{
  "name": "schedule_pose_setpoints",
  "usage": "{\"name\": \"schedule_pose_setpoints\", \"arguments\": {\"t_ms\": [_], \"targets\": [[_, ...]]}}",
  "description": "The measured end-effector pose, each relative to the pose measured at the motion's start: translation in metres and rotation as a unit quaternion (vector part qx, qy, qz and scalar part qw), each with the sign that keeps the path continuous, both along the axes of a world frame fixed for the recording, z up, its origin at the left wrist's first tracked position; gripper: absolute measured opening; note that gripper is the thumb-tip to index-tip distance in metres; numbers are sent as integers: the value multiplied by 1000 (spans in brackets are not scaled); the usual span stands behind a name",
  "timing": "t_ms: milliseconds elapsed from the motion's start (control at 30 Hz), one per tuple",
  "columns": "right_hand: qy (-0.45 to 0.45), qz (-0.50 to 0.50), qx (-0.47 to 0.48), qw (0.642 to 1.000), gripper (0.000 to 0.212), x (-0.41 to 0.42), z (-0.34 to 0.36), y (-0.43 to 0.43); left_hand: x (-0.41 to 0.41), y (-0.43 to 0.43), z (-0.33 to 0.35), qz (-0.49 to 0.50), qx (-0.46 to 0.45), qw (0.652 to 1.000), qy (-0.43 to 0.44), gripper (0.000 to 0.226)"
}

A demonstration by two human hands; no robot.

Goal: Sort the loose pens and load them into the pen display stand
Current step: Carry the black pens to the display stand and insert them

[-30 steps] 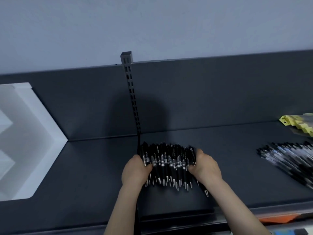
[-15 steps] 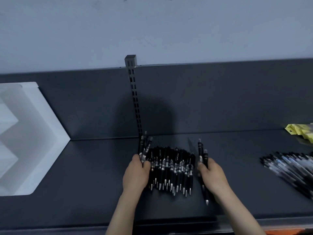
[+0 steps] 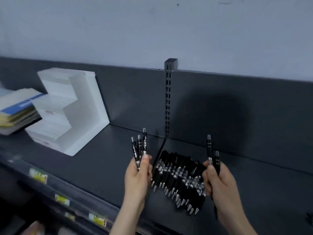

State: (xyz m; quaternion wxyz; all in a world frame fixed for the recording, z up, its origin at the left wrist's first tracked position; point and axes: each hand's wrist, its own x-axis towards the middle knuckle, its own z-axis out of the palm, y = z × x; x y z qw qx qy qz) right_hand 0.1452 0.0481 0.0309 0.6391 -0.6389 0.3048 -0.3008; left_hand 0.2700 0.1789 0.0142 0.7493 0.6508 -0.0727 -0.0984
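A row of black pens [image 3: 177, 177] with silver tips lies side by side on the dark shelf [image 3: 101, 163], tips toward me. My left hand [image 3: 138, 177] is raised just left of the row, shut on three black pens [image 3: 139, 146] held upright. My right hand [image 3: 218, 180] is at the row's right end, shut on two black pens [image 3: 212, 155], also upright. A white stepped pen display stand [image 3: 67, 112] sits at the left against the shelf's back panel, apart from both hands.
A slotted metal upright [image 3: 168, 102] rises behind the pen row. A stack of booklets [image 3: 17, 109] leans left of the stand. Price labels [image 3: 96, 219] line the shelf's front edge. A dark pen tip [image 3: 310, 217] shows at the far right edge.
Both hands lifted off the row, each carrying pens upward. My view swung left, so the white stand shows more fully and the pen pile at the right left the frame.
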Motion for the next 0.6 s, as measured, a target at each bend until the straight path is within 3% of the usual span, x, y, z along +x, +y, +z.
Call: {"name": "schedule_pose_setpoints", "arguments": {"t_ms": [300, 600], "targets": [[-10, 198, -11, 980, 19, 37, -1, 25, -22, 58, 12, 168, 58, 984, -14, 21], [-29, 293, -56, 954, 19, 67, 3, 78, -28, 125, 25, 238, 51, 970, -16, 22]]}}
